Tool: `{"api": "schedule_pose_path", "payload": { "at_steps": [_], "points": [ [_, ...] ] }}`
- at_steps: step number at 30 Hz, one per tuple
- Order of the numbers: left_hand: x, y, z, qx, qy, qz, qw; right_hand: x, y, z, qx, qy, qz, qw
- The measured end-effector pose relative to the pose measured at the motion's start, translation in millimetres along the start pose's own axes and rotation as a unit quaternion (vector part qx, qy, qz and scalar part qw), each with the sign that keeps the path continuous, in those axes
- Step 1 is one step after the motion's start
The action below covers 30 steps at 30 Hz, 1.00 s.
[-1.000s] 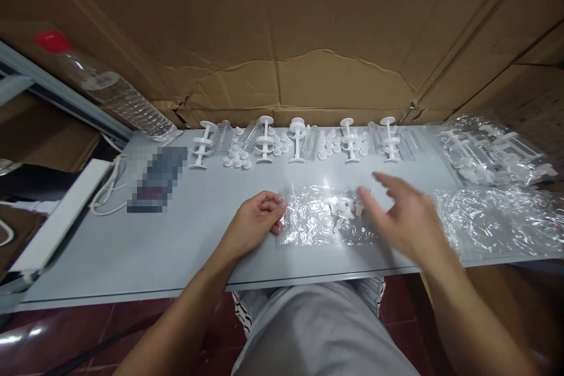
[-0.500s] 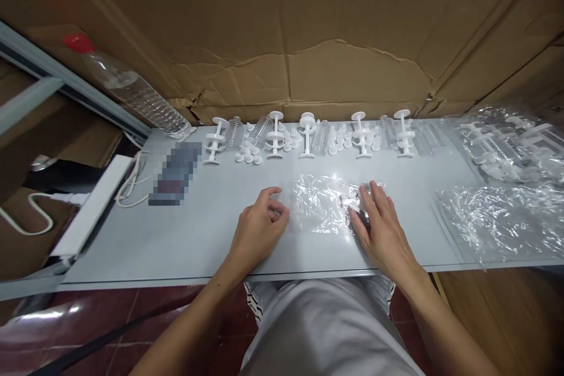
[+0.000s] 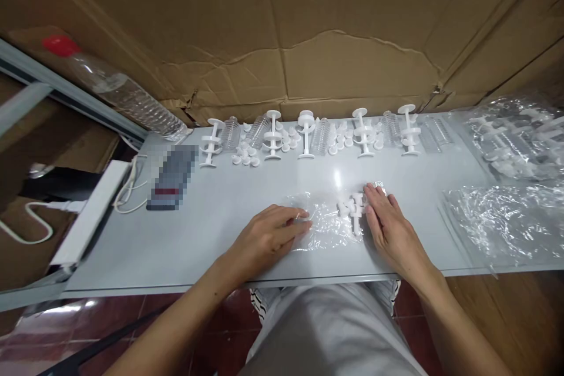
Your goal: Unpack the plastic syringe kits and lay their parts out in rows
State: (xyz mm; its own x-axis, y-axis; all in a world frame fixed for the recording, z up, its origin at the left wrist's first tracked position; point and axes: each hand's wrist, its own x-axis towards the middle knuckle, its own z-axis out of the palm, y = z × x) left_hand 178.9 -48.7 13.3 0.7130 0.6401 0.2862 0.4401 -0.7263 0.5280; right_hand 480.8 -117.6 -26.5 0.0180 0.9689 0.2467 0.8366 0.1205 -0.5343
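A clear plastic bag [image 3: 324, 238] lies flat on the grey table in front of me, with several small white plastic parts [image 3: 356, 209] at its right end. My left hand [image 3: 271, 234] reaches over the bag's left end, index finger and thumb stretched out with a small gap between them. My right hand [image 3: 390, 223] rests at the right end, fingers extended and lying on the film beside the white parts. Nothing is gripped in it that I can see.
Along the back stand white plunger-like pieces [image 3: 306, 135], clear ribbed tubes [image 3: 320, 136] and small white caps [image 3: 341, 140]. Filled bags [image 3: 511, 135] and flat clear bags [image 3: 506, 223] lie right. A bottle [image 3: 127, 97], blurred dark object [image 3: 173, 179] and power strip [image 3: 94, 208] are left.
My left hand has moved right, over the bag's left end. My right hand has shifted slightly right, leaving the white parts more exposed.
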Motion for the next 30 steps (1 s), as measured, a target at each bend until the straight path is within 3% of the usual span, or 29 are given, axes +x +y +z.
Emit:
{"api": "schedule_pose_path", "payload": {
  "at_steps": [3,6,14,24,30],
  "points": [
    [4.6,-1.6,-2.2,-0.042,-0.045,0.050,0.997,1.9,3.3,-1.1,0.006,0.003,0.011,1.000],
    [12.5,-0.6,0.7,-0.098,-0.097,0.032,0.990,4.4,3.0,-2.0,0.005,0.011,0.011,1.000],
    [36.2,-4.9,16.7,-0.107,-0.106,-0.012,0.988,14.4,-4.8,1.3,-0.043,0.083,-0.053,0.994],
    [44.5,-3.1,17.4,-0.140,-0.112,-0.036,0.983,14.6,-5.3,6.8,-0.070,0.077,-0.073,0.992],
    [45.3,-2.1,24.9,-0.090,-0.097,0.005,0.991,11.2,-9.3,11.3,-0.080,0.075,-0.073,0.991]
  ]
}}
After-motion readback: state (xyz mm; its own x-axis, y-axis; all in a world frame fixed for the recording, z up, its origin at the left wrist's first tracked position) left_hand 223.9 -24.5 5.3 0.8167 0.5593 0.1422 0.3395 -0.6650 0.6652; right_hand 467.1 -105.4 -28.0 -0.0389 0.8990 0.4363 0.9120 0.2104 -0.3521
